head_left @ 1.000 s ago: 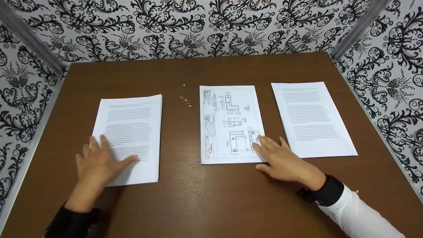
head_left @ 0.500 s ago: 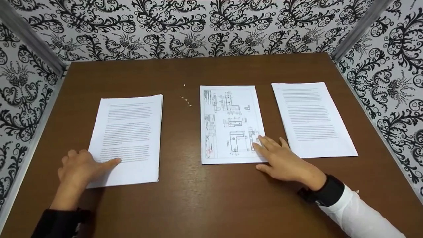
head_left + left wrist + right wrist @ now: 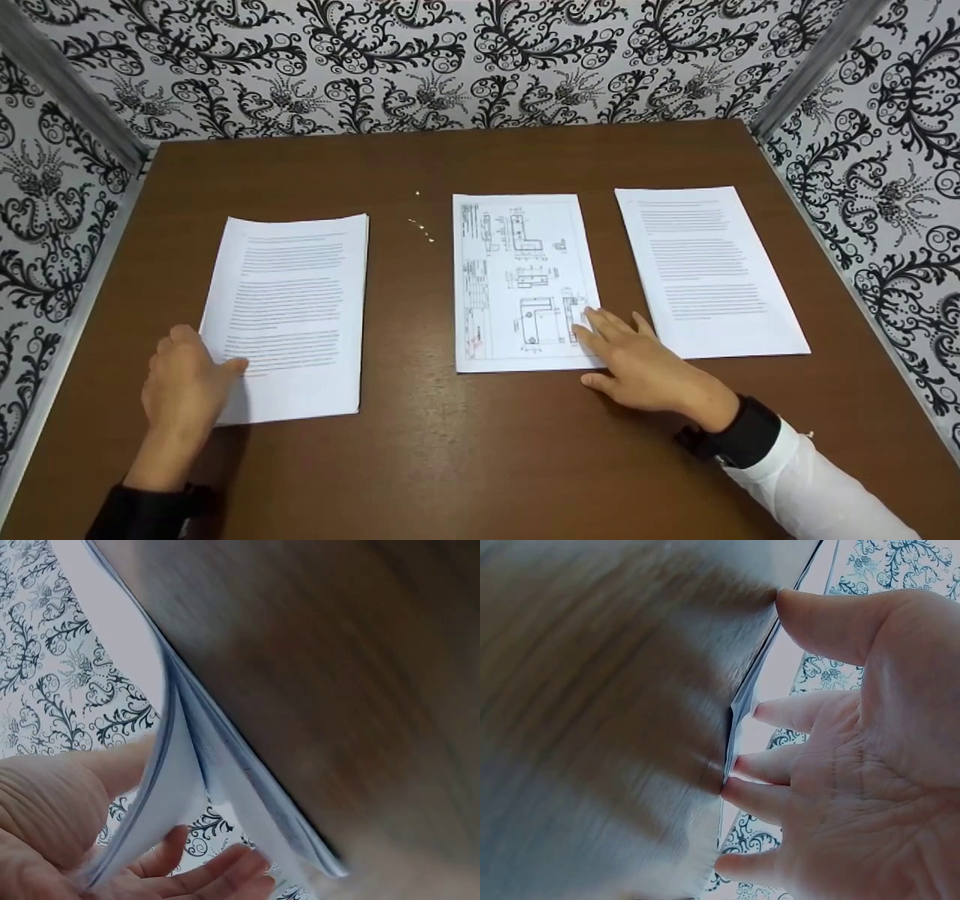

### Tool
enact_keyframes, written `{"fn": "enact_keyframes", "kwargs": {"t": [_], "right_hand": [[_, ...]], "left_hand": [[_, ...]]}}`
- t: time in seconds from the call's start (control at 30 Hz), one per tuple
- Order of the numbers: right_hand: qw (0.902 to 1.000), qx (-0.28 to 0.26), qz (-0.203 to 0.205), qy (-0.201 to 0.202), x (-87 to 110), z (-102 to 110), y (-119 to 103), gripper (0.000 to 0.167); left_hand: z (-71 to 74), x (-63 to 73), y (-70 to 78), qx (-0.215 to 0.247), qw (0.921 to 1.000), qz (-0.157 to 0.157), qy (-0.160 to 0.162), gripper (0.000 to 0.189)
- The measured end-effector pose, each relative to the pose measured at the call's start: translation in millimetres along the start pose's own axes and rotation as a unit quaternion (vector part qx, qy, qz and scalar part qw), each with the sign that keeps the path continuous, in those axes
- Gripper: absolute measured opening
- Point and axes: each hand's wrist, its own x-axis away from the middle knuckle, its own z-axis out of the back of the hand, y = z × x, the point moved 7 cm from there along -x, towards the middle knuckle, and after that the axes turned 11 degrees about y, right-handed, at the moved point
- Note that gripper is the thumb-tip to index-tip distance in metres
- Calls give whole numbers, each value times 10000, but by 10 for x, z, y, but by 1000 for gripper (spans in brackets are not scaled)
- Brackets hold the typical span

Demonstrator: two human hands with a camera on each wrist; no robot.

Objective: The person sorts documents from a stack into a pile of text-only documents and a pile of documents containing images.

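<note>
In the head view my left hand (image 3: 180,382) grips the left edge of a stack of printed paper (image 3: 289,300), its thumb on the top page. The left wrist view shows the stack split: upper sheets (image 3: 142,814) bend up in the hand, apart from the lower sheets (image 3: 259,791). Fingers reach into the gap between them. My right hand (image 3: 645,364) rests with spread, fairly straight fingers on the lower right corner of a technical drawing sheet (image 3: 499,300). In the right wrist view its fingertips touch the paper edge (image 3: 739,712) and the tabletop.
Another stack of text pages (image 3: 705,262) lies right of the drawing, near the right hand's fingers. Small pale marks (image 3: 421,226) show on the brown table (image 3: 420,450). Patterned walls (image 3: 450,67) stand behind and at both sides.
My left hand has moved from above the page down to the stack's left edge and now grips sheets there. The top pages' far left corner has shifted slightly. The right hand stays put.
</note>
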Motion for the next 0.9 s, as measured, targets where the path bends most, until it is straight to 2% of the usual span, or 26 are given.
{"fn": "enact_keyframes", "kwargs": {"t": [0.13,0.23,0.47,0.53,0.73,0.8,0.9], "right_hand": [[10000,-2,-6,-6,-6,-5,1,71],[10000,-1,-4,-14,-9,-1,0,71],[10000,-10,-36,-54,-6,10,-7,71],[10000,-14,-41,-62,-6,8,-7,71],[9999,-31,-89,-110,-11,-10,8,71],[9999,-19,-102,-107,-15,-9,9,71],[9999,-6,-101,-65,-24,-2,4,69]], "left_hand": [[71,16,-30,533,9976,89,432,27],[126,27,-43,761,9946,198,670,16],[170,26,-107,1010,9899,882,454,21],[189,38,-105,1079,9882,945,546,21],[279,88,-25,1411,9800,736,1192,22],[309,107,23,1595,9746,577,1461,28],[362,148,123,1929,9623,259,1900,37]]}}
